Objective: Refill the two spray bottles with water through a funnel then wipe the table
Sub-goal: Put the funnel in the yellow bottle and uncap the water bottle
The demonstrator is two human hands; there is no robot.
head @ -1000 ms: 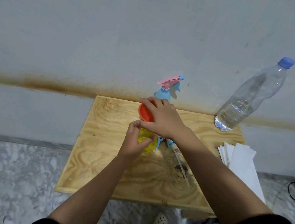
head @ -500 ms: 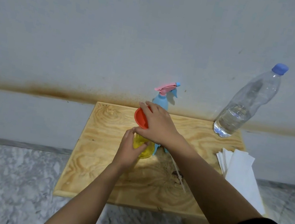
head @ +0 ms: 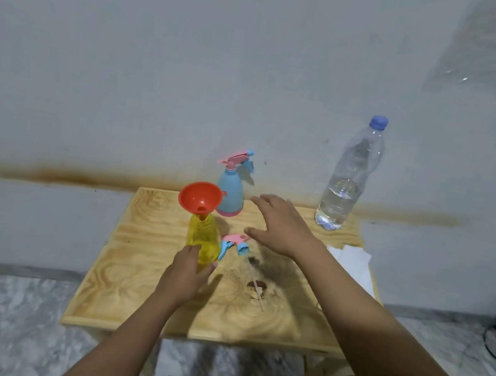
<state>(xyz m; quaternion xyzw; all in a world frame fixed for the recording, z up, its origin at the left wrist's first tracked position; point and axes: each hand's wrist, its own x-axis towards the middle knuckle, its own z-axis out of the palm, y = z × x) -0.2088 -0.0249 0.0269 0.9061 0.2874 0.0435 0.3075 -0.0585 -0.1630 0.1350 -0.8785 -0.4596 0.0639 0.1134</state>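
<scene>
Your left hand (head: 190, 271) grips the yellow translucent spray bottle (head: 202, 239) at the wooden table's (head: 134, 270) centre, steadying the orange plastic funnel (head: 200, 201) seated in its neck — your right hand (head: 281, 226), fingers spread and empty, points toward the capped clear water bottle (head: 351, 179) at two o'clock.

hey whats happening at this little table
A person is getting set to refill spray bottles. Their left hand holds the yellow spray bottle upright on the wooden table, with an orange funnel seated in its neck. Its spray head lies beside it. The right hand is open and empty, stretched toward the capped water bottle at the back. The blue spray bottle has its head on.
</scene>
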